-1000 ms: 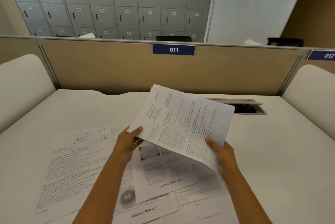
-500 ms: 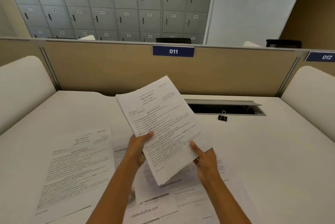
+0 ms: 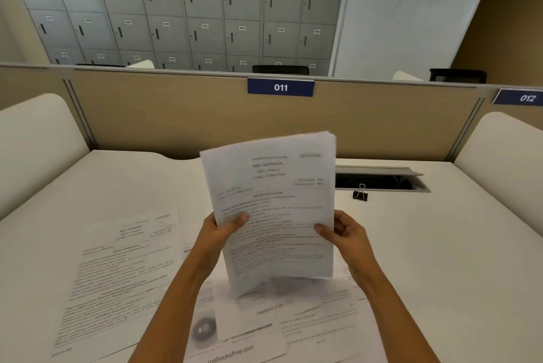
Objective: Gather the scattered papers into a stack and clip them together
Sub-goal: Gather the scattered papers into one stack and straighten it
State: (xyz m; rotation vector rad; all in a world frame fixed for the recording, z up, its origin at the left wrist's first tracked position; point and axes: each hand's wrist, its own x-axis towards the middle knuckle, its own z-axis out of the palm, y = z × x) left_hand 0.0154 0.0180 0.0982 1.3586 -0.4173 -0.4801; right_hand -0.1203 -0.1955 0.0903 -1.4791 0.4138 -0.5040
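We hold a thin sheaf of white printed sheets (image 3: 273,209) upright at centre, above the desk, left hand (image 3: 219,230) and right hand (image 3: 346,233) each pinching a side edge with thumbs on the face; we judge the grip is for squaring the pages. More loose printed pages (image 3: 117,274) lie flat on the white desk (image 3: 440,274) from 6 to 8 o'clock, one reading "mebooksfree.com". A small black binder clip (image 3: 360,194) waits untouched at 2 o'clock. On the beige partition (image 3: 147,115), blue plates read "011" and "012".

White printed papers (image 3: 273,209), black clip (image 3: 360,194), seemingly white desk (image 3: 440,245)
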